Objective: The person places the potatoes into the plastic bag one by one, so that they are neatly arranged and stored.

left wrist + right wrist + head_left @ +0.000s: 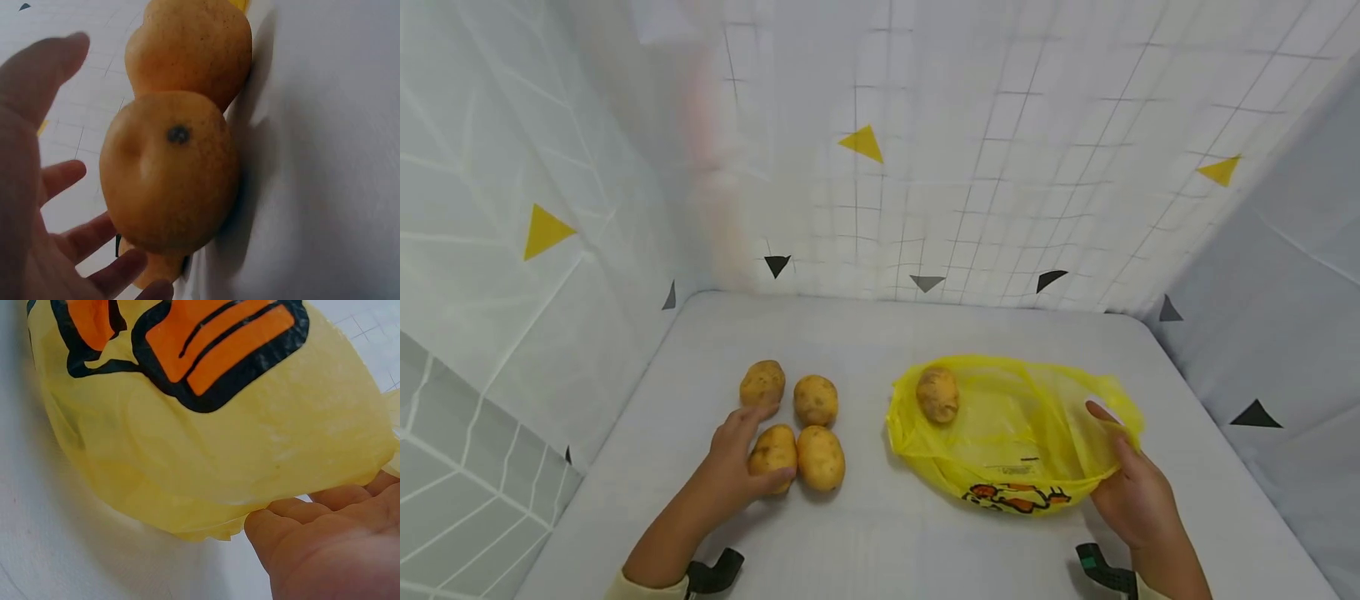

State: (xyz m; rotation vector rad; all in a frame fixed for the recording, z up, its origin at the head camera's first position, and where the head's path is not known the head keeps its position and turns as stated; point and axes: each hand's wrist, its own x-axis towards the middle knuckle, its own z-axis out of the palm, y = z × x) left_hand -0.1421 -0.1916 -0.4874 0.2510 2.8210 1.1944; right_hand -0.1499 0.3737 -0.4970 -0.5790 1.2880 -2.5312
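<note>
My left hand reaches over the nearest left potato, fingers spread along its far side and thumb at its near side. In the left wrist view that potato shows a dark spot, and the thumb stands apart from it. Three more potatoes, the far left one, the far right one and the near right one, lie close by. My right hand grips the right edge of a yellow plastic bag, its fingers partly hidden by the film. Inside the bag's left end lies one potato.
Everything lies on a white table. White sheeted walls with grid lines and yellow and black triangles rise behind it and at both sides. Orange and black print marks the bag's near side.
</note>
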